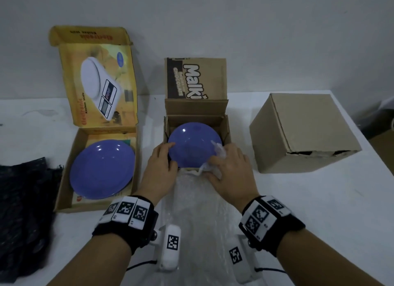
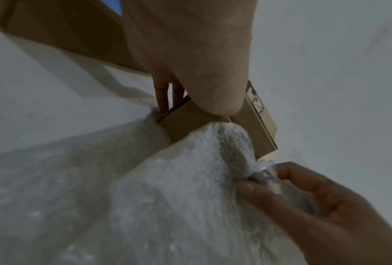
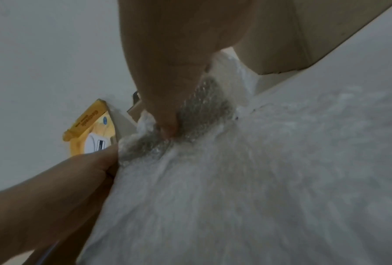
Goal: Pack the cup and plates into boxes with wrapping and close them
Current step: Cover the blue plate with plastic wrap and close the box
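A purple plate (image 1: 191, 147) lies tilted in the open brown printed box (image 1: 227, 128) at the table's middle. My left hand (image 1: 164, 162) grips the plate's left rim, thumb on top; the left wrist view shows its fingers (image 2: 163, 96) running down beside the box corner (image 2: 254, 125). My right hand (image 1: 226, 168) pinches a bunched end of clear bubble wrap (image 1: 198, 211) at the plate's near right rim; that pinch (image 2: 303, 193) also shows from the left wrist. The sheet (image 3: 236, 179) trails toward me over the table. A second purple plate (image 1: 102, 168) sits in the open yellow box (image 1: 66, 179).
A closed plain brown box (image 1: 302, 132) stands at the right, close to the table's right edge. A dark bubble-textured sheet (image 1: 23, 211) lies at the far left. Both open boxes have their lids raised against the white wall.
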Motion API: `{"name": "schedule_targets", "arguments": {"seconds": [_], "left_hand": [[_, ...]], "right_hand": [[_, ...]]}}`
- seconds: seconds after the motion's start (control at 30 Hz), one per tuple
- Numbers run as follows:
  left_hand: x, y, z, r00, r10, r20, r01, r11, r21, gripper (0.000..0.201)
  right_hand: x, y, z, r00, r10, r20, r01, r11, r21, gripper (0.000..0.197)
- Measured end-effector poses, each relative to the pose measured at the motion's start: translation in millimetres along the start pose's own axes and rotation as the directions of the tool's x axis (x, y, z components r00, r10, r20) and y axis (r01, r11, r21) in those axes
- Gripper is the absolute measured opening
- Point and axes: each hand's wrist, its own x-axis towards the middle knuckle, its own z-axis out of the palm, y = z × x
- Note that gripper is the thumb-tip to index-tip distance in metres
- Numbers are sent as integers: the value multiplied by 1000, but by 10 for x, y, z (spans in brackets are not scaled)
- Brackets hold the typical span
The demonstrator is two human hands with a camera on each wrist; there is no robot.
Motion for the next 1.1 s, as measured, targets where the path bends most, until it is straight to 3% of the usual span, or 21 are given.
{"name": "schedule_targets", "arguments": {"seconds": [0.07,0.13,0.23,0.33,0.4,0.47,0.57,0.63,0.7,0.73,0.83,0.9,0.97,1.0,1.03,1.1], "left_hand": [[8,-6,-12,1000,13,-10,-14,1000,-22,45],[47,-6,-30,999,17,-35,-18,998,-57,50],[151,2,-44,999,-12,-33,9,996,-87,57],[264,19,-27,999,-27,-24,25,997,-76,57],[318,26,0,999,-36,-27,35,997,-63,56],[332,17,37,998,-33,-45,31,998,-52,55],[297,2,70,996,-35,-81,32,999,-40,54],[283,3,69,996,-28,-84,25,999,-27,55],[279,3,63,997,-17,-76,15,1000,-28,56],[279,-2,61,997,-17,-74,15,999,-33,56],[278,-20,67,996,-19,-82,16,999,-38,57],[277,-24,73,997,-22,-78,19,999,-38,58],[280,-28,78,997,-26,-79,23,999,-42,58],[281,-29,79,996,-29,-82,25,999,-46,58],[283,-25,80,996,-30,-86,26,998,-48,58],[280,-21,83,996,-37,-86,33,998,-44,57]], "right_hand": [[30,35,-38,994,-76,-77,84,990,112,16],[85,59,-103,995,-51,-82,71,962,265,10],[230,116,-247,973,173,-152,-78,869,488,17],[367,157,-366,929,321,-186,-163,803,573,35],[406,171,-404,927,301,-224,-153,848,507,29],[372,171,-361,970,175,-172,-113,941,320,31],[257,173,-181,995,4,95,-8,999,39,56],[229,173,-116,966,-15,258,26,999,-37,51],[253,185,-133,953,-29,303,15,999,48,33],[274,190,-158,963,-24,270,-23,985,171,24],[350,201,-271,988,139,71,-156,858,490,41],[423,247,-321,962,273,13,-242,827,507,41],[475,251,-359,949,313,-33,-257,831,494,29],[483,240,-361,956,293,-31,-241,838,490,22],[481,216,-344,970,244,3,-218,860,461,31],[431,157,-269,974,58,218,-118,955,274,52]]}}
